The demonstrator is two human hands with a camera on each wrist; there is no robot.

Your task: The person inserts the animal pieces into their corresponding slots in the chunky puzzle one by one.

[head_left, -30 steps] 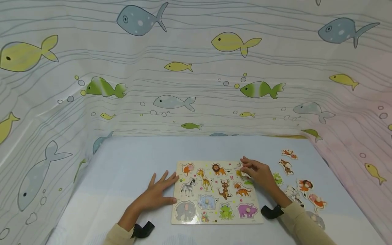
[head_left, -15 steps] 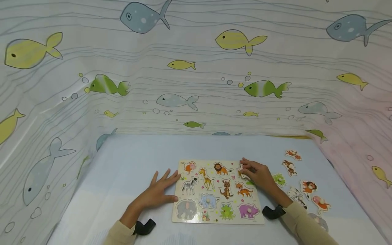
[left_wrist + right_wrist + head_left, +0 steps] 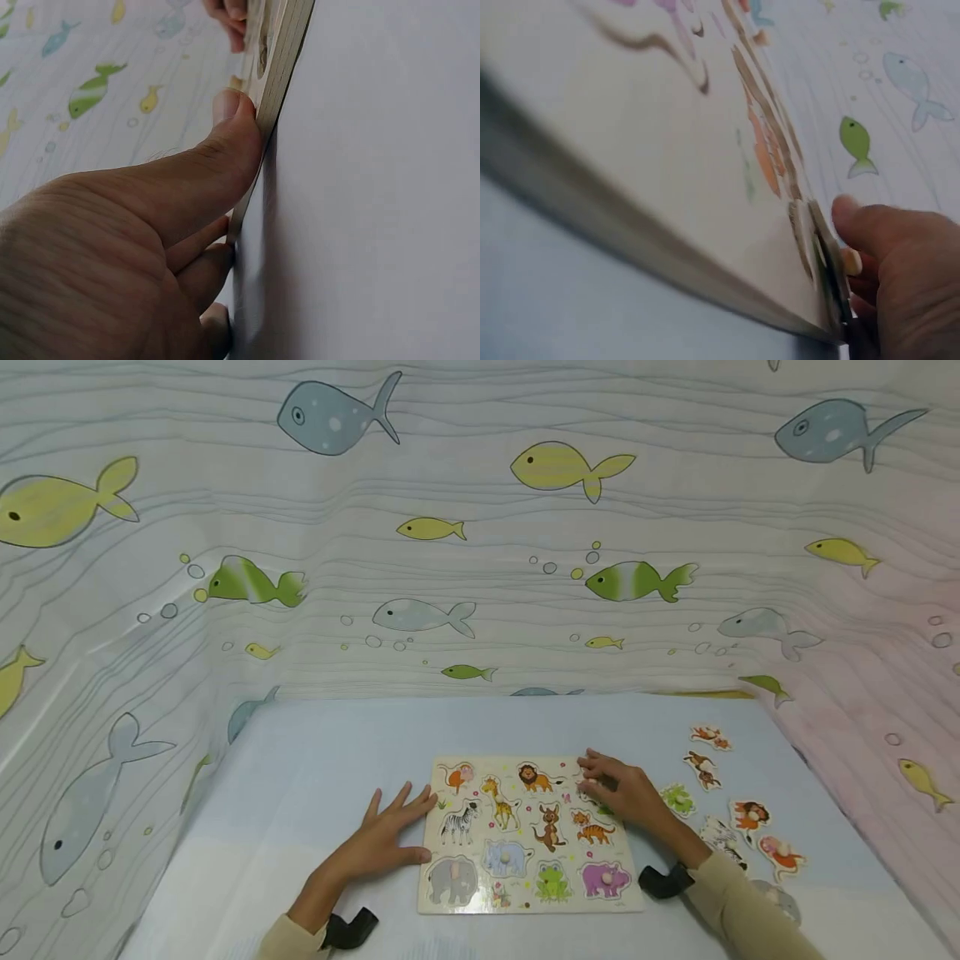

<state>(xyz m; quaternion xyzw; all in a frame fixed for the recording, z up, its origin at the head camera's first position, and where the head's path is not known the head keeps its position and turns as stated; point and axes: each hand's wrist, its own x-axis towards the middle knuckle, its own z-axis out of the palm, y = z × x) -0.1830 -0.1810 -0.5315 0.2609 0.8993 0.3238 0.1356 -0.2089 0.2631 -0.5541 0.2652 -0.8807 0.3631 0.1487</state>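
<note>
A wooden animal puzzle board point(image 3: 517, 902) lies flat on the table. My left hand point(image 3: 386, 837) is spread at its left edge; in the left wrist view the thumb point(image 3: 232, 127) rests against that edge, with the other fingers below. My right hand point(image 3: 626, 789) bends over the board's upper right corner. There it pinches a knobbed puzzle piece point(image 3: 826, 262), which in the right wrist view stands slightly tilted at its recess, the small wooden knob point(image 3: 851, 261) beside the fingers. The fingers hide most of that piece, and its animal cannot be made out.
Right of the board lie several loose puzzle pieces, among them a frog point(image 3: 678, 799), a lion point(image 3: 750, 815), a zebra point(image 3: 722, 839), a monkey point(image 3: 782, 855) and a grey piece point(image 3: 776, 900) partly behind the right sleeve. A fish-patterned curtain point(image 3: 420, 568) encloses the table.
My right hand has shifted slightly left and lower over the corner, and the piece's yellowish face, visible a second ago, is now mostly covered. The left hand stays at the board's edge.
</note>
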